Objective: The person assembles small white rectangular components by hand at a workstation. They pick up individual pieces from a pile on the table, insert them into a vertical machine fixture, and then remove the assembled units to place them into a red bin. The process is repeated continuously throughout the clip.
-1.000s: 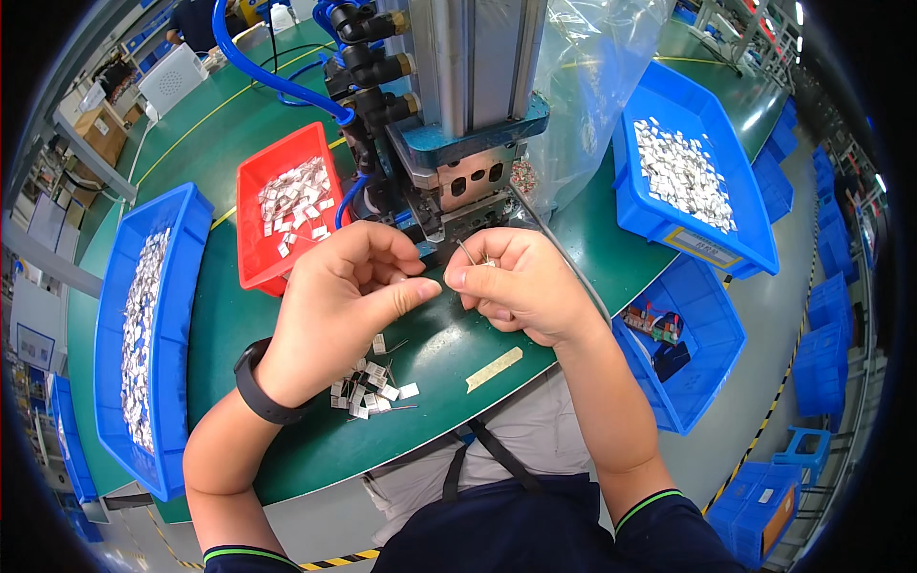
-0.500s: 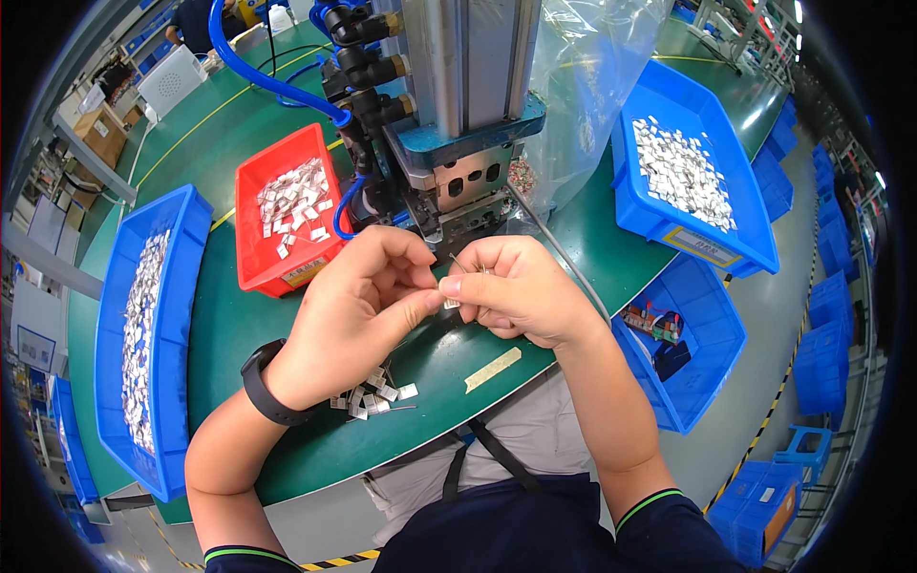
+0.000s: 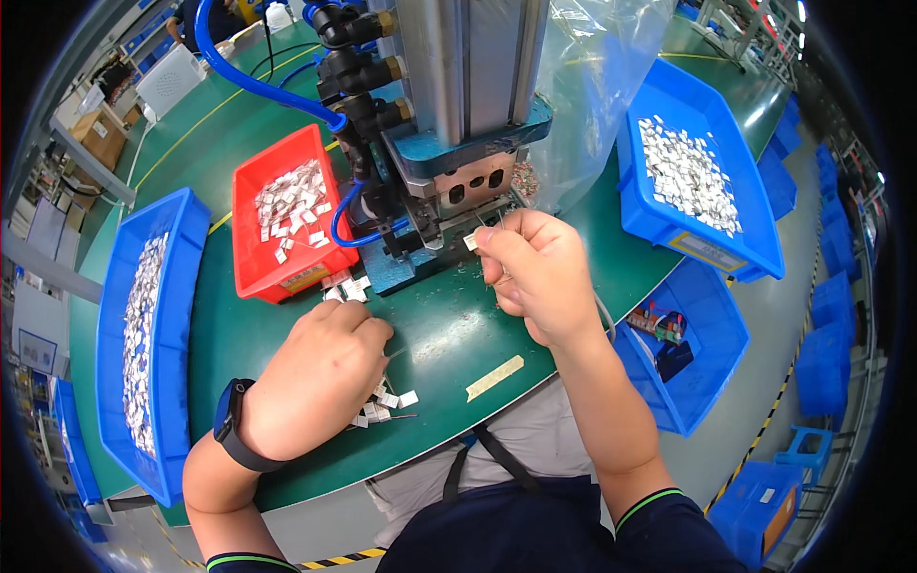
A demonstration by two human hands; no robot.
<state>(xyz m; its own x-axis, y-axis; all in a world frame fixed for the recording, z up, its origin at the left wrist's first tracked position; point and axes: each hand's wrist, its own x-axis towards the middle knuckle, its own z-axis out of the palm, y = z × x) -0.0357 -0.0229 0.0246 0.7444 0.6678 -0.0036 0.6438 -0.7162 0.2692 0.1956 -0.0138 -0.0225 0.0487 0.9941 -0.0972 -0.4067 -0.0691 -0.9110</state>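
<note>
My right hand [image 3: 549, 277] pinches a small white block with thin wire leads [image 3: 470, 243] between thumb and fingers, just in front of the metal press tooling [image 3: 470, 181]. The leads point up toward the tooling; I cannot tell whether they touch it. Low over the green table, my left hand [image 3: 320, 368] is closed, its fingers curled down. A thin lead shows beside its fingertips, but what it grips is hidden. Similar white blocks lie in a loose pile [image 3: 382, 406] by that hand, and several more [image 3: 346, 287] lie beyond its knuckles.
A red bin [image 3: 250, 250] and a long blue bin [image 3: 174, 382] of white parts stand left. Another blue bin [image 3: 755, 250] of white blocks is at right, above a lower blue bin [image 3: 712, 368]. Blue air hoses [image 3: 267, 91] and a clear plastic bag [image 3: 592, 105] flank the press.
My hands have parted. The right has moved up toward the press tooling with the white block; the left has dropped back toward the table beside the loose pile.
</note>
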